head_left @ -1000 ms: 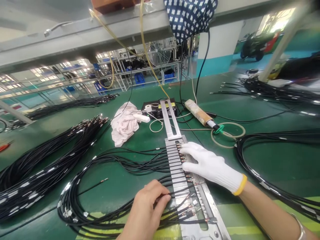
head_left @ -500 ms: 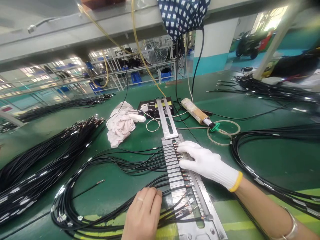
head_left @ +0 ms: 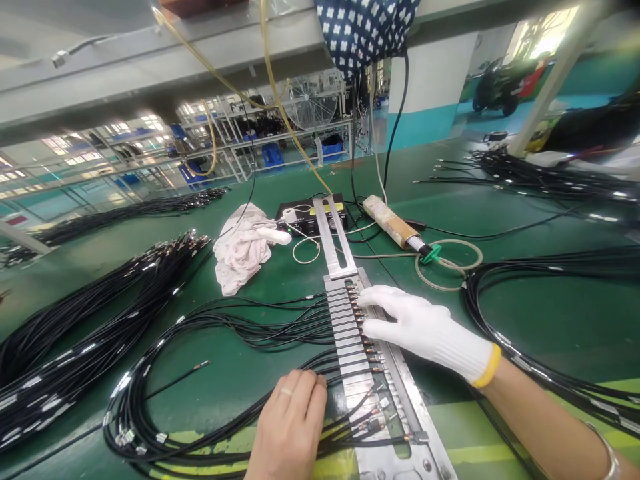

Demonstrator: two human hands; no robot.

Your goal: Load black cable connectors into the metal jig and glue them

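Your right hand (head_left: 425, 327), in its white glove, lay flat and open on the long metal rack (head_left: 367, 360) in the middle of the green table (head_left: 540, 300). Its fingers pressed on the little copper wire tips (head_left: 361, 313) set in the slots at the far part of the rack. It gripped nothing.

Your left hand (head_left: 293, 423) was bare. It rested near you, just left of the rack, with its fingers laid flat over the black wires (head_left: 240, 327) where they ran into the slots. It pushed down on them but was not closed around them.

Half a second before, your gloved hand sat a bit farther up the rack. Now it had slid a little toward you, down along the row of tips. Your bare hand had hardly moved; it stayed on the same bunch of wires. A second before, its fingers reached more to the right, closer to the slots. I think you were pushing the wire ends down into place, one bit of the row at a time, and the near slots still had loose ends sticking up.

To the far left lay a white cloth (head_left: 243, 250). Behind the rack sat a black box (head_left: 313, 217), and a big pile of black cables (head_left: 90, 313) lay at the left.
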